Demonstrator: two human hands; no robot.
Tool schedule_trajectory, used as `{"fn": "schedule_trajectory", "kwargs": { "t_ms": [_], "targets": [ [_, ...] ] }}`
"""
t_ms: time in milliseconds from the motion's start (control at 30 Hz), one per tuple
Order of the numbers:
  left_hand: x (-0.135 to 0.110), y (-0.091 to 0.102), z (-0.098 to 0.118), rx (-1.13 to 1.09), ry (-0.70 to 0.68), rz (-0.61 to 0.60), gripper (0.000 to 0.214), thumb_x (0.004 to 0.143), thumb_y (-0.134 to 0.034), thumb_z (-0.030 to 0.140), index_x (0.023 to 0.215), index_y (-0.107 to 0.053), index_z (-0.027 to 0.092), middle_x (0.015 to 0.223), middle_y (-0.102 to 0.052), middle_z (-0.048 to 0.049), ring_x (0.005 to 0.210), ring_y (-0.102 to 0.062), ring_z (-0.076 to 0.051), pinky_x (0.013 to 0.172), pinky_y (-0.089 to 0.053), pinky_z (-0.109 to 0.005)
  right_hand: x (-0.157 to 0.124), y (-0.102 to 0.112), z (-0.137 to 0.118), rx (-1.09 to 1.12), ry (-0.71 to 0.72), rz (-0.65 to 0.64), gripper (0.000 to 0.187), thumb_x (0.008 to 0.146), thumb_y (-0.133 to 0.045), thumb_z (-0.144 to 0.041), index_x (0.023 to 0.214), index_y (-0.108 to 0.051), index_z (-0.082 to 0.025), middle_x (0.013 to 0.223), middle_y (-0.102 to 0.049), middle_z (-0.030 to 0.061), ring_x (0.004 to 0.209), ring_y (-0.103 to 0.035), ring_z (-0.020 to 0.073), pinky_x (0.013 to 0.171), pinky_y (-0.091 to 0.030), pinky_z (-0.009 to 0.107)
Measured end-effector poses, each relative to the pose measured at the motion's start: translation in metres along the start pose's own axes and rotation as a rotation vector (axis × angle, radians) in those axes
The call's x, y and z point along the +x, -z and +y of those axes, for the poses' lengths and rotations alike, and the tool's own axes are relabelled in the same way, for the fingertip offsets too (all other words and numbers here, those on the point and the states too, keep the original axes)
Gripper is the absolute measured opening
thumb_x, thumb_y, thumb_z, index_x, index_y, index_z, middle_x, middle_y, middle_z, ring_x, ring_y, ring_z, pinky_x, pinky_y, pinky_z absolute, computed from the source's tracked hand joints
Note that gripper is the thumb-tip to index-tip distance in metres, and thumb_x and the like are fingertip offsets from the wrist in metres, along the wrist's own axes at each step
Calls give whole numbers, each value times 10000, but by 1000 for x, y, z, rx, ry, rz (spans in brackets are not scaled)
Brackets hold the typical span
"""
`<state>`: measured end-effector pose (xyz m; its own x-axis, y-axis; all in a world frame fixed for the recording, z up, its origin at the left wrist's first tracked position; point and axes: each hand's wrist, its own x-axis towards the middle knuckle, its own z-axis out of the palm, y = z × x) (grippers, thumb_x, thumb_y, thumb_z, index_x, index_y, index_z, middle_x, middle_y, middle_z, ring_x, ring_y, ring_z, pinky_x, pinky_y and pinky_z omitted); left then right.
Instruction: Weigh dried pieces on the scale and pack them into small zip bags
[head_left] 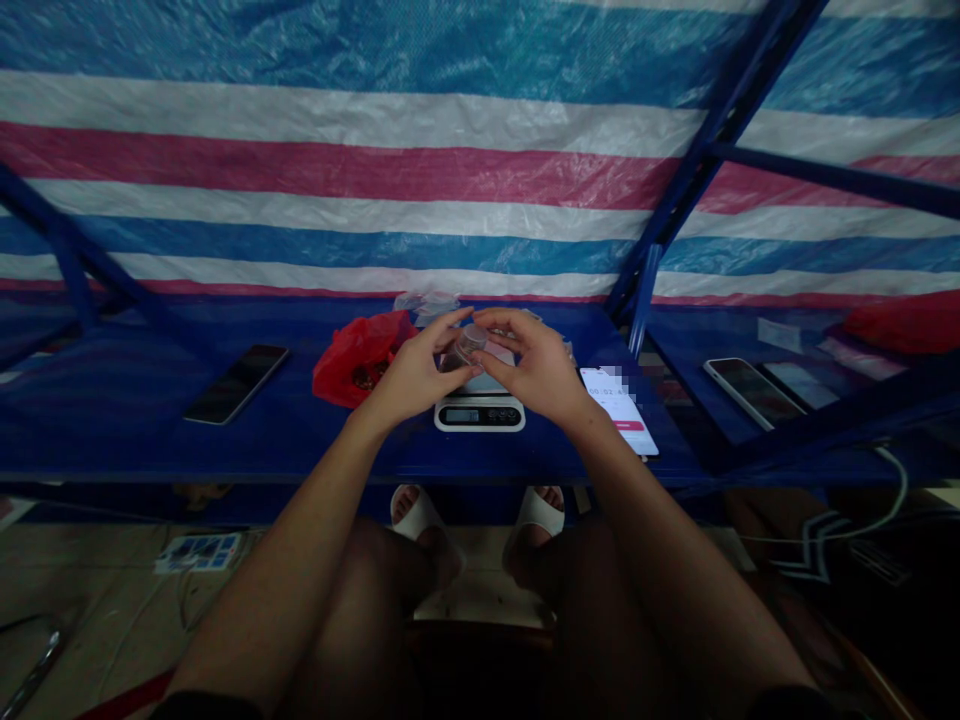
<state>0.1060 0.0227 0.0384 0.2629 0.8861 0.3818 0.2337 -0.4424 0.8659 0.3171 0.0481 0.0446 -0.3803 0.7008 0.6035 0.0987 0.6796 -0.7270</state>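
Shelf (135, 440) blue, jar (466, 348) over scale (480, 412), striped tarp (375, 170) behind

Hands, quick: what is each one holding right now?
Left hand: fingers closed on the small clear container, above the scale.
Right hand: fingers closed on the same small clear container, from the other side.

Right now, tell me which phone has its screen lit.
The phone right of the scale, by the right hand: its screen glows white; the others are dark.
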Motion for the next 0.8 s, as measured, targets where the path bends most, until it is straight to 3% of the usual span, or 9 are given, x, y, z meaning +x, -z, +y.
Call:
{"fn": "schedule_trajectory", "kwargs": {
  "t_ms": [133,333,633,800],
  "targets": [
    [1,-1,-4,-73,-32,3,832,889,-847,320,1642,-511,211,1445,-763,-159,1309,-764,-325,1213,-567,-519,4,0,-3,-18,10,13,349,945,-832,-350,1277,-758,-272,1275,-796,76,1221,-753,292,1101,-649,509],
    [6,-1,-14,-166,-122,32,809,864,-913,299,1588,-563,219,1400,-776,-160,1253,-781,-307,1157,-595,-495,6,0,2,-40,84,50,423,934,-831,-359,1339,-741,-274,1329,-762,97,1179,-734,284,965,-658,461],
    [6,-1,-18,-186,-87,70,841,817,-966,335,1565,-597,232,1403,-770,-163,1276,-773,-335,1168,-591,-534,6,-4,19,256,-55,107,570,909,-880,-554,1400,-733,-304,1376,-771,97,1221,-744,276,1087,-645,481],
    [8,4,-24,-228,-67,91,823,846,-951,418,1562,-592,231,1447,-752,-184,1282,-773,-334,1108,-628,-502,6,4,30,285,-124,211,673,851,-923,-597,1424,-739,-297,1378,-782,94,1250,-746,290,1130,-622,507]
  ]
}}
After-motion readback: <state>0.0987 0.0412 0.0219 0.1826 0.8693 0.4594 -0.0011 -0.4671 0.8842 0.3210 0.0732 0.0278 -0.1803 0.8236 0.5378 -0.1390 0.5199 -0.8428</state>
